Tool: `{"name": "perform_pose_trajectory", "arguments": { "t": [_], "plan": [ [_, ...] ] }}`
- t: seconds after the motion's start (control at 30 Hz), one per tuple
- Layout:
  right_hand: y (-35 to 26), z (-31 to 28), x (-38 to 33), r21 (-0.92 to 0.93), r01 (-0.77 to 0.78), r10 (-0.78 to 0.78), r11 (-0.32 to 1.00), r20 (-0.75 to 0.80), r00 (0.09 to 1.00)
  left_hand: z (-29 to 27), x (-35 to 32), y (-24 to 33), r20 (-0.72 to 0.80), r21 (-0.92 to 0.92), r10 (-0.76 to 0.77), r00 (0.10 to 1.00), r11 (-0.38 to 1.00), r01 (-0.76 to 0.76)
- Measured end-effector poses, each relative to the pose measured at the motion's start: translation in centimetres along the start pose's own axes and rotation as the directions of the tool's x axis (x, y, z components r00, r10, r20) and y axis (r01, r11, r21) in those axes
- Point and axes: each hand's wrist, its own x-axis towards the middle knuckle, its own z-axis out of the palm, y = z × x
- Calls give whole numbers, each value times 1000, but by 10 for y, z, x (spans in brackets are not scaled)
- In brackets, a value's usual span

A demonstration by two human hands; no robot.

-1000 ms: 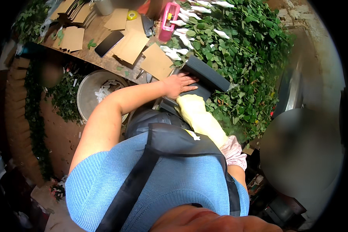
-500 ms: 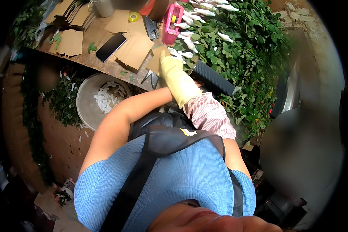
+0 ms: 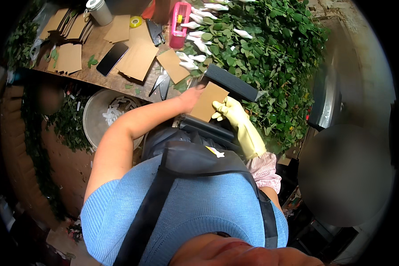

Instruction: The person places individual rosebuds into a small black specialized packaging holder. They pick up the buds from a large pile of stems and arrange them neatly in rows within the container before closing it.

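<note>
Brown cardboard sheet [image 3: 209, 101] gripped between bare left hand [image 3: 189, 98], yellow-gloved right hand [image 3: 228, 110].

A plain brown cardboard sheet [image 3: 208, 102] is showing against a ribbed black block [image 3: 232, 83]; a pale yellow glove is covering the right hand [image 3: 232, 113]; the pink tape dispenser [image 3: 180, 24] is standing out among green leaves [image 3: 270, 66]; the striped pink cuff [image 3: 264, 170] is peeking out.
</note>
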Motion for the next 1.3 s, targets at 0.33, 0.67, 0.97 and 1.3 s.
{"name": "perform_pose_trajectory", "arguments": {
  "t": [0.33,0.67,0.97,1.3],
  "plan": [
    [27,-7,53,-205,-89,88,975,-10,996,-63,-57,-43,-113,299,198,974,941,-157],
    [-55,-1,-25,-817,-88,99,570,-39,994,-51,-9,16,-31,189,173,985,968,-164],
    [-37,-146,15,-753,-163,-509,638,-571,645,-52,-9,27,-75,160,94,993,984,-81],
    [-14,-193,-12,-921,-185,-763,342,-387,517,-47,-19,19,3,190,41,999,981,-41]
  ]
}}
